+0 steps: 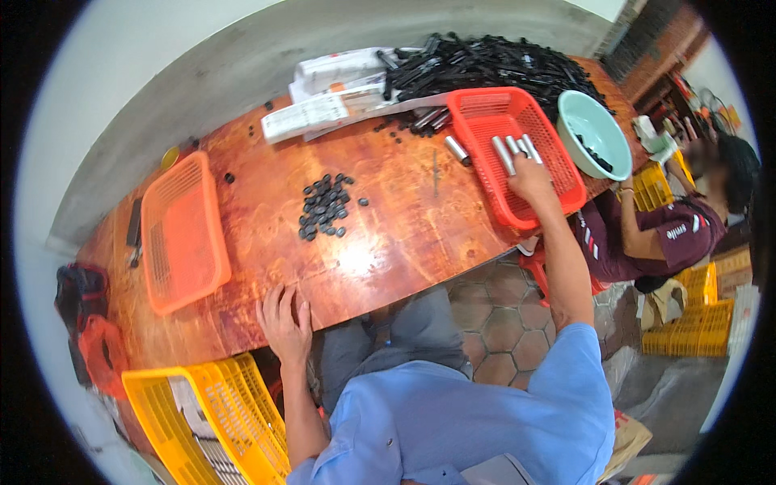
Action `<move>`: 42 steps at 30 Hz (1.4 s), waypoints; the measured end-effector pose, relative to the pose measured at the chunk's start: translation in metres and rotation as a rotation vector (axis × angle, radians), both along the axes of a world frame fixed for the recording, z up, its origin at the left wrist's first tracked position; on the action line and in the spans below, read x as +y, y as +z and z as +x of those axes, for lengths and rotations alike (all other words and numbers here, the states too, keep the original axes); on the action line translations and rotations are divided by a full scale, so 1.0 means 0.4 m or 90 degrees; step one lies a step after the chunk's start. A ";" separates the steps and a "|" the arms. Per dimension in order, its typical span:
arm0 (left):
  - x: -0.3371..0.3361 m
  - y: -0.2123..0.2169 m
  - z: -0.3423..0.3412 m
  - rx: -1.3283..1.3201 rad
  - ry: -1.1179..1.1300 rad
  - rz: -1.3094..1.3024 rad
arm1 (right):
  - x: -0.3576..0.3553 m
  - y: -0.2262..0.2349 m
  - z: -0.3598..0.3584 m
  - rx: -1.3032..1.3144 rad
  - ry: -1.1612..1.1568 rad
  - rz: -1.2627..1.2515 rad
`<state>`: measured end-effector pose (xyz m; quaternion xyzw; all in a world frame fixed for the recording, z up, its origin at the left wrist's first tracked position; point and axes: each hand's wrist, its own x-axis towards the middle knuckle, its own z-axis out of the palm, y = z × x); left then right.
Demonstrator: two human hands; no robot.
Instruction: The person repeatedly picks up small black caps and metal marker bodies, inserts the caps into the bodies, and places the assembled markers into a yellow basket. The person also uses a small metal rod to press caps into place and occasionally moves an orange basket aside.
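Observation:
My right hand [530, 181] reaches into the red plastic basket [505, 99] at the right of the table. Its fingers are closed around the near ends of several short silver tubes [503, 152]. One more silver tube with a black end [457, 150] lies on the wood, just outside the basket's left wall. My left hand [286, 325] rests on the table's front edge with its fingers apart, holding nothing. Beyond it, in the middle of the table, a loose cluster of small black caps [325, 206] is spread out.
An orange basket [217, 242] lies at the left. At the back are a heap of black tubes [493, 69] and white packaging [303, 117]. A pale green basin [618, 145] holds black pieces. A yellow crate [259, 404] stands lower left. Another person [647, 230] sits at the right.

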<state>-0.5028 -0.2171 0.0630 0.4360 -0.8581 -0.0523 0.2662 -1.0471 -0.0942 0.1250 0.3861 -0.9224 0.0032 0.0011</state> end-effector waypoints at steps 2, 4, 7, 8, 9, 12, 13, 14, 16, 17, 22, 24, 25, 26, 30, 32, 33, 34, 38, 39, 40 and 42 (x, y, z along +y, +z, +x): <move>0.010 0.011 0.018 0.046 0.021 0.014 | 0.002 0.028 0.010 -0.018 -0.029 -0.092; 0.020 0.029 0.022 0.112 0.023 0.030 | 0.020 0.108 0.080 -0.167 -0.008 -0.359; 0.049 0.081 -0.038 0.255 -0.043 0.235 | 0.063 0.154 0.206 -0.509 0.123 -0.593; 0.066 0.106 -0.078 0.406 -0.086 0.444 | 0.068 0.156 0.277 -0.616 0.185 -0.631; 0.080 0.121 -0.122 0.510 -0.135 0.599 | 0.074 0.142 0.336 -0.763 0.198 -0.596; 0.089 0.128 -0.235 0.663 -0.286 0.775 | 0.061 0.046 0.504 -1.148 0.233 -0.420; 0.096 0.126 -0.267 0.702 -0.268 0.840 | 0.046 0.014 0.555 -1.258 0.246 -0.392; 0.101 0.124 -0.289 0.741 -0.251 0.907 | 0.035 -0.011 0.601 -1.365 0.255 -0.360; 0.090 0.137 -0.310 0.713 -0.244 0.970 | 0.022 -0.037 0.670 -1.468 0.202 -0.385; 0.085 0.142 -0.314 0.697 -0.242 1.002 | 0.015 -0.062 0.683 -1.493 0.179 -0.403; 0.059 0.112 -0.308 0.717 -0.215 0.983 | 0.009 -0.053 0.655 -1.292 0.201 -0.298; 0.048 0.105 -0.311 0.727 -0.224 1.013 | 0.002 -0.055 0.645 -1.190 0.227 -0.267; 0.049 0.105 -0.319 0.767 -0.224 1.012 | -0.002 -0.060 0.644 -1.147 0.242 -0.287; 0.045 0.097 -0.320 0.776 -0.230 1.001 | -0.006 -0.059 0.647 -1.130 0.233 -0.290; 0.023 0.067 -0.290 0.864 -0.181 0.918 | -0.022 -0.073 0.654 -0.948 0.245 -0.281; -0.001 0.066 -0.248 0.910 -0.129 0.860 | -0.039 -0.106 0.647 -0.828 0.258 -0.287; -0.017 0.064 -0.224 0.889 -0.056 0.832 | -0.049 -0.129 0.641 -0.783 0.258 -0.296; -0.037 0.043 -0.194 0.859 -0.021 0.806 | -0.056 -0.121 0.649 -0.741 0.257 -0.303; -0.100 0.021 -0.168 0.822 0.084 0.726 | -0.151 -0.101 0.670 -0.508 0.412 -0.380; -0.109 0.030 -0.176 0.824 0.084 0.713 | -0.181 -0.096 0.681 -0.462 0.427 -0.383; -0.121 0.040 -0.183 0.829 0.081 0.700 | -0.211 -0.092 0.693 -0.443 0.408 -0.402; -0.166 0.009 -0.195 0.789 0.037 0.710 | -0.273 -0.094 0.716 -0.407 0.371 -0.438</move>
